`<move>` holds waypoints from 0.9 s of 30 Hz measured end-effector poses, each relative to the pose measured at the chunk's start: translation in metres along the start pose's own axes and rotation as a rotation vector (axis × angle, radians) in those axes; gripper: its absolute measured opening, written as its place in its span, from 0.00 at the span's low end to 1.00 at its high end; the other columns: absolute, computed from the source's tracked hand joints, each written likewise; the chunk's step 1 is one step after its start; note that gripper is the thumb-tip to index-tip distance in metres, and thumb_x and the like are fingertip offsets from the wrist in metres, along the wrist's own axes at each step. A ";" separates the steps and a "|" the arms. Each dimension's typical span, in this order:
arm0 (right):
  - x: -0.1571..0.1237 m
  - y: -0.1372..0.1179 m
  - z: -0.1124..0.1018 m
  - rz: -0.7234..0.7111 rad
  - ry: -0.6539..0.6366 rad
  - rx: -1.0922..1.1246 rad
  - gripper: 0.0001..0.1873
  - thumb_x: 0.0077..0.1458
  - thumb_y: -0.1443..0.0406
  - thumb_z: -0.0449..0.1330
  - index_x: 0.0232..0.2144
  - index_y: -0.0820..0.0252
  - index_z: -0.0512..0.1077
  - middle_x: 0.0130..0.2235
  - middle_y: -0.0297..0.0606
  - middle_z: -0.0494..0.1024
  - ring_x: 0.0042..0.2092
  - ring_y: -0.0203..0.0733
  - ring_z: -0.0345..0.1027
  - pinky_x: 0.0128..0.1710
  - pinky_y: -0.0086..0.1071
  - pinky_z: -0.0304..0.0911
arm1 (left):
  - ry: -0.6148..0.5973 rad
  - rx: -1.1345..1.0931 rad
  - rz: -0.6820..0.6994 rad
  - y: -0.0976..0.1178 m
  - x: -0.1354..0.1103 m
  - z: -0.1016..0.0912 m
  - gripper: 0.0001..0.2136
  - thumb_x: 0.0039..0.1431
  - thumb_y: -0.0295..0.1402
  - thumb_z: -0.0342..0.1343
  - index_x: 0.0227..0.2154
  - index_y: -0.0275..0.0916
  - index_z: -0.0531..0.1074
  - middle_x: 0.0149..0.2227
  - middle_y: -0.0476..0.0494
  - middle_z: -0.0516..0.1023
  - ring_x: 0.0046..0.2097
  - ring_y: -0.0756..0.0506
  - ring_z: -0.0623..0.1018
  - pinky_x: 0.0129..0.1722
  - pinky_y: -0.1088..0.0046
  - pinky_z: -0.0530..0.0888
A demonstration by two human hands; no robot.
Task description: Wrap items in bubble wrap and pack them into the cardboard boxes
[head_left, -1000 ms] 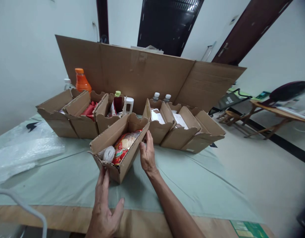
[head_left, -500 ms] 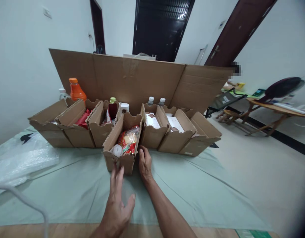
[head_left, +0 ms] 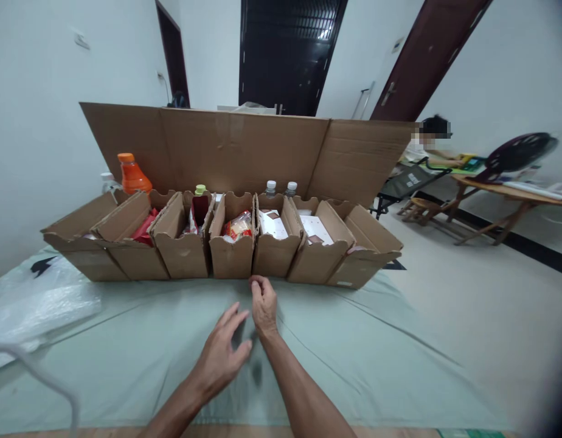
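The center box (head_left: 232, 260) stands in the row of 7 boxes (head_left: 185, 260), at 12 o'clock from the left hand (head_left: 219, 350). The left hand is empty, fingers spread wide; the right hand (head_left: 264, 306) is bent narrow, contact with the bases indeterminate. Caution: excess push toward 12 o'clock can displace the cardboard panel (head_left: 263, 149); dragging the cloth (head_left: 363, 347) can misalign the row.

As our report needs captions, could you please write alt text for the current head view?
Seven open cardboard bins stand in a row on pale green cloth; a person's right hand is close to their bases, the left hand open.
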State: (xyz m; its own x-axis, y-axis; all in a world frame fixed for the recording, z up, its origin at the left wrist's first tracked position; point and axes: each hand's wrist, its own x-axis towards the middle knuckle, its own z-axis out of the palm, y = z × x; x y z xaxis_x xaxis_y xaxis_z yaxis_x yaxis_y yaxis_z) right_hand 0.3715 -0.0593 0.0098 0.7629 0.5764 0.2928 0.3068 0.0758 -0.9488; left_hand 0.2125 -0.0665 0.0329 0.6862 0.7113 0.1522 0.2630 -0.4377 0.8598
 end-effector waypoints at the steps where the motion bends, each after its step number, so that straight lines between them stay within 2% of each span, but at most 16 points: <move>1: 0.000 -0.001 0.000 -0.003 -0.005 -0.005 0.16 0.58 0.56 0.51 0.34 0.59 0.75 0.35 0.40 0.82 0.37 0.44 0.74 0.40 0.35 0.67 | 0.019 0.057 0.019 -0.008 -0.017 -0.005 0.23 0.54 0.29 0.57 0.54 0.40 0.76 0.64 0.31 0.70 0.65 0.34 0.70 0.62 0.48 0.69; 5: -0.005 -0.013 -0.002 -0.043 -0.055 -0.035 0.15 0.57 0.57 0.53 0.31 0.58 0.75 0.31 0.39 0.80 0.34 0.44 0.73 0.37 0.34 0.66 | 0.219 0.244 0.198 -0.039 -0.071 -0.038 0.15 0.59 0.31 0.57 0.48 0.45 0.79 0.54 0.37 0.80 0.55 0.38 0.80 0.52 0.60 0.79; 9: -0.014 -0.050 0.005 -0.136 -0.178 -0.061 0.13 0.58 0.58 0.55 0.32 0.57 0.76 0.32 0.38 0.81 0.35 0.43 0.73 0.38 0.32 0.67 | 0.439 0.344 0.328 -0.058 -0.091 -0.071 0.13 0.60 0.29 0.57 0.47 0.46 0.79 0.50 0.41 0.83 0.52 0.41 0.82 0.48 0.66 0.81; 10: -0.013 -0.063 0.010 -0.173 -0.232 -0.076 0.12 0.59 0.59 0.55 0.35 0.57 0.77 0.33 0.37 0.81 0.35 0.42 0.73 0.38 0.32 0.67 | 0.474 0.355 0.331 -0.061 -0.093 -0.076 0.13 0.59 0.29 0.57 0.46 0.46 0.78 0.49 0.41 0.83 0.52 0.40 0.82 0.49 0.66 0.81; 12: -0.006 -0.093 0.027 -0.269 -0.349 -0.149 0.17 0.60 0.61 0.54 0.48 0.56 0.75 0.33 0.34 0.81 0.33 0.41 0.73 0.38 0.31 0.66 | 0.527 0.365 0.326 -0.066 -0.094 -0.082 0.13 0.59 0.28 0.57 0.46 0.46 0.79 0.49 0.41 0.83 0.52 0.40 0.81 0.48 0.65 0.81; 14: 0.009 -0.122 0.050 -0.371 -0.443 -0.306 0.29 0.60 0.63 0.53 0.64 0.55 0.63 0.32 0.32 0.80 0.32 0.41 0.73 0.38 0.32 0.65 | 0.566 0.363 0.320 -0.071 -0.095 -0.081 0.13 0.59 0.27 0.57 0.44 0.45 0.79 0.49 0.40 0.83 0.52 0.39 0.81 0.47 0.64 0.82; 15: 0.020 -0.135 0.063 -0.402 -0.469 -0.421 0.34 0.59 0.64 0.54 0.67 0.55 0.58 0.32 0.32 0.80 0.32 0.42 0.73 0.37 0.32 0.65 | 0.579 0.359 0.316 -0.074 -0.096 -0.080 0.13 0.58 0.27 0.57 0.44 0.45 0.79 0.49 0.40 0.83 0.53 0.38 0.81 0.47 0.64 0.82; 16: 0.030 -0.146 0.076 -0.413 -0.478 -0.541 0.36 0.58 0.65 0.55 0.68 0.56 0.56 0.31 0.33 0.81 0.31 0.44 0.73 0.37 0.34 0.65 | 0.589 0.356 0.310 -0.076 -0.097 -0.079 0.12 0.58 0.27 0.56 0.44 0.44 0.79 0.49 0.39 0.82 0.53 0.38 0.80 0.47 0.64 0.81; 18: 0.047 -0.161 0.097 -0.402 -0.477 -0.738 0.29 0.56 0.67 0.56 0.61 0.56 0.67 0.31 0.37 0.81 0.33 0.48 0.74 0.36 0.35 0.64 | 0.604 0.353 0.292 -0.079 -0.099 -0.076 0.12 0.59 0.26 0.56 0.44 0.43 0.78 0.50 0.38 0.82 0.54 0.38 0.80 0.48 0.63 0.81; 20: 0.052 -0.168 0.106 -0.394 -0.469 -0.820 0.18 0.56 0.69 0.56 0.48 0.55 0.77 0.31 0.41 0.82 0.34 0.51 0.76 0.35 0.36 0.63 | 0.608 0.343 0.262 -0.080 -0.101 -0.074 0.13 0.59 0.26 0.56 0.45 0.43 0.78 0.52 0.37 0.80 0.55 0.38 0.79 0.50 0.62 0.80; 21: 0.048 -0.170 0.105 -0.403 -0.474 -0.821 0.15 0.56 0.70 0.55 0.42 0.55 0.78 0.31 0.41 0.82 0.35 0.51 0.76 0.35 0.35 0.62 | 0.617 0.323 0.229 -0.081 -0.103 -0.074 0.13 0.60 0.27 0.55 0.47 0.43 0.77 0.54 0.37 0.79 0.56 0.38 0.78 0.51 0.61 0.80; 23: 0.027 -0.170 0.091 -0.433 -0.499 -0.805 0.13 0.57 0.71 0.55 0.37 0.54 0.78 0.32 0.40 0.83 0.34 0.49 0.77 0.34 0.33 0.61 | 0.644 0.247 0.125 -0.081 -0.107 -0.074 0.15 0.62 0.28 0.54 0.51 0.42 0.74 0.58 0.36 0.75 0.59 0.38 0.76 0.55 0.59 0.77; 25: -0.005 -0.169 0.064 -0.474 -0.532 -0.744 0.12 0.58 0.70 0.54 0.35 0.54 0.77 0.32 0.37 0.83 0.33 0.45 0.77 0.33 0.31 0.61 | 0.665 0.148 0.007 -0.082 -0.111 -0.077 0.18 0.64 0.31 0.54 0.56 0.43 0.70 0.62 0.36 0.71 0.62 0.37 0.73 0.60 0.55 0.73; 27: -0.038 -0.170 0.026 -0.527 -0.581 -0.623 0.12 0.59 0.70 0.53 0.35 0.53 0.76 0.31 0.35 0.83 0.31 0.41 0.76 0.32 0.29 0.63 | 0.675 0.050 -0.084 -0.084 -0.116 -0.082 0.21 0.64 0.34 0.55 0.60 0.44 0.67 0.64 0.37 0.69 0.64 0.36 0.70 0.64 0.52 0.68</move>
State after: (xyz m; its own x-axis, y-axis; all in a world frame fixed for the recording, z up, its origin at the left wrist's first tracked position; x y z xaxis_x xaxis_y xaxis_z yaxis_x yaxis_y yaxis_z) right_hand 0.2752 -0.0727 0.1571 0.0983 0.9126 0.3969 0.8960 0.0924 -0.4344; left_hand 0.0552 -0.0674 -0.0173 0.0928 0.9242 0.3705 0.3389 -0.3792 0.8610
